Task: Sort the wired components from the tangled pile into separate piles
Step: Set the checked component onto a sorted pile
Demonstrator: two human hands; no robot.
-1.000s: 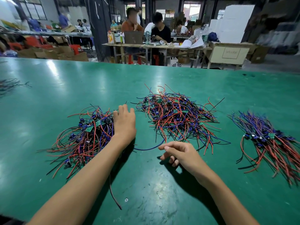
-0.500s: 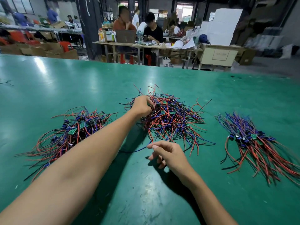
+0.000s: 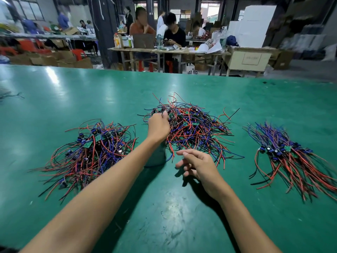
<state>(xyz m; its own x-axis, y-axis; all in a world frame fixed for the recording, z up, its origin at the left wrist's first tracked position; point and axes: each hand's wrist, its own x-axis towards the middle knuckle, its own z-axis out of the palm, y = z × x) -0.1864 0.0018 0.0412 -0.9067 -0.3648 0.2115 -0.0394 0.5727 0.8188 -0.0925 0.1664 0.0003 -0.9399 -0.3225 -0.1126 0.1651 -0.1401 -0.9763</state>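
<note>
**Reaching into the tangle**

Curling its fingers into the tangled pile (image 3: 189,125) at 12 o'clock on the green table (image 3: 73,92), the left hand (image 3: 158,126) grips wires there. The right hand (image 3: 197,164) hovers at the pile's 6 o'clock edge, fingers loose, holding nothing. Sorted piles lie at 9 o'clock (image 3: 89,152) and 3 o'clock (image 3: 290,154).

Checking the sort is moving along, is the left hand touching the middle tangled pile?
Touching. The head view shows the left hand reaching into the near-left edge of the middle pile, its curled fingers among the wires.
</note>
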